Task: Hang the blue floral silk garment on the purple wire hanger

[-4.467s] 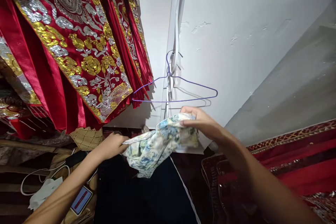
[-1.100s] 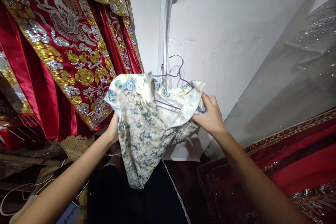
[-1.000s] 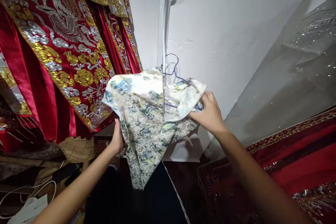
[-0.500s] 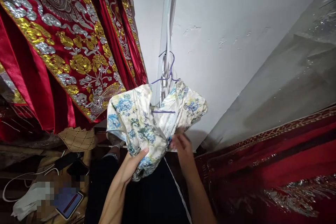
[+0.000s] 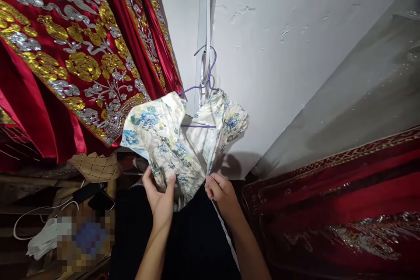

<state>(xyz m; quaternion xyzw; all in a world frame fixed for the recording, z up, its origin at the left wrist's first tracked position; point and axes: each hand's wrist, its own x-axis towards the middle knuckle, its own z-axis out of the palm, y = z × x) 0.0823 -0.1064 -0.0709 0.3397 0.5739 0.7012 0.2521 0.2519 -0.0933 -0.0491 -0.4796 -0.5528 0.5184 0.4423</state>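
A short-sleeved floral blouse [image 5: 164,140], cream with blue and yellow flowers, hangs on a purple wire hanger [image 5: 214,63] in front of me. Its front gapes in a deep V, and the hanger's lower bar shows inside. My left hand [image 5: 160,199] grips the lower left side, with the thumb on the front and the fingers partly hidden behind the cloth. At the bottom of the V, my right hand [image 5: 223,192] is closed in a pinch on the blouse's front edge. A thin white strip [image 5: 225,232] runs down below that hand.
Red fabric with gold and silver sequin embroidery [image 5: 82,65] hangs at the left. A white wall [image 5: 262,52] with a narrow vertical strip stands behind. Dark red embroidered cloth [image 5: 361,197] lies right. White cable [image 5: 24,221] and a tan quilted item [image 5: 95,167] are lower left.
My right hand, blurred and looser before, now pinches the front edge lower down. My left hand has shifted to the blouse's lower left side, and the blouse looks more spread out.
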